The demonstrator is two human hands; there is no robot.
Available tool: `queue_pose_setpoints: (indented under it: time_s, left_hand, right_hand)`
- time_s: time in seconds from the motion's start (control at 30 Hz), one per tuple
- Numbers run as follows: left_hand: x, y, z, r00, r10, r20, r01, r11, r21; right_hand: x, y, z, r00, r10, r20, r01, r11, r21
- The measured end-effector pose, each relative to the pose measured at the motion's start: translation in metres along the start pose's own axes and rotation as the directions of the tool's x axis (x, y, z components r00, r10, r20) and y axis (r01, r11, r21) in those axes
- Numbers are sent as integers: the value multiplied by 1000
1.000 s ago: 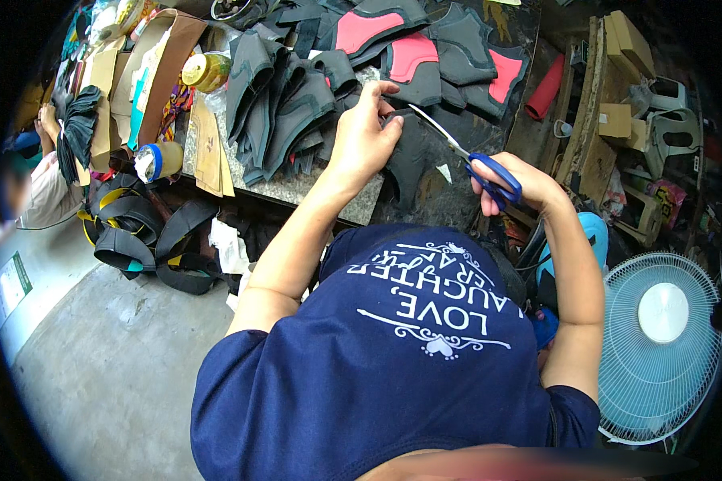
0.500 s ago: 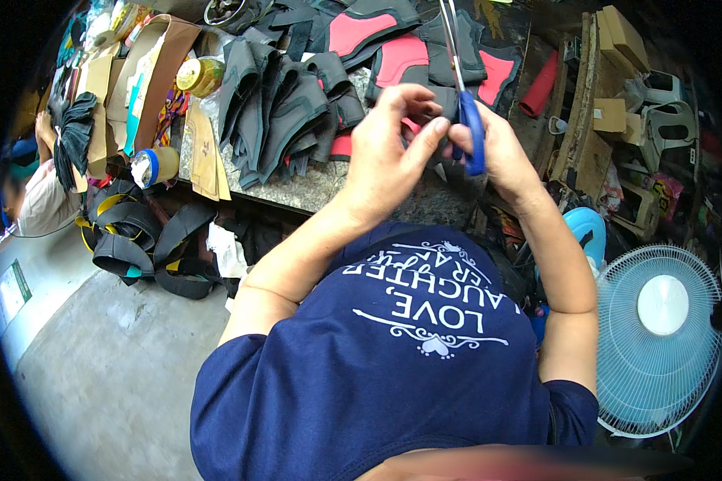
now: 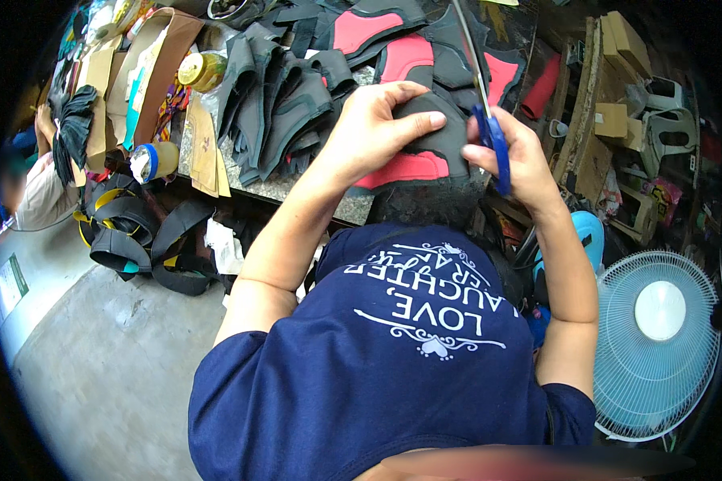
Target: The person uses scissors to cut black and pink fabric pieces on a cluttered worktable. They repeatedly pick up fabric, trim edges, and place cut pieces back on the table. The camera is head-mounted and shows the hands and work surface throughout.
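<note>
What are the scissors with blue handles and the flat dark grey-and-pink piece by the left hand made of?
The long scissors with blue loop handles: probably steel blades, because they shine silvery; the smooth handles look like plastic. The flat dark grey-and-pink piece: maybe fabric or thin foam, since it looks matte; I can't tell which.

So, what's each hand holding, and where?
The right hand holds blue-handled metal scissors by their handles; the left hand holds a dark grey and pink fabric piece by its left side.
</note>
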State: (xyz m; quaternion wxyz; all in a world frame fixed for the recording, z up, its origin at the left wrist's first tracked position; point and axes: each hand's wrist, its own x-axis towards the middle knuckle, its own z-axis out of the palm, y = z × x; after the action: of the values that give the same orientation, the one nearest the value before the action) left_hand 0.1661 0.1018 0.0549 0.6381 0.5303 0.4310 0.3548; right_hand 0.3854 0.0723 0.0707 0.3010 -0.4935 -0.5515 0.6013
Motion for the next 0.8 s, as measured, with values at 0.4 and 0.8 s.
queue_pose_setpoints:
  time_s: [0.4,0.8]
  left_hand:
    - [1,11,-31,997,-81,12,82,993,-87]
    - [-2,12,-26,999,-41,-15,39,993,-112]
  right_hand:
    - [-11,-7,-28,891,232,390,-166,966,-196]
    - [-12,-12,-22,931,215,297,-130,951,-281]
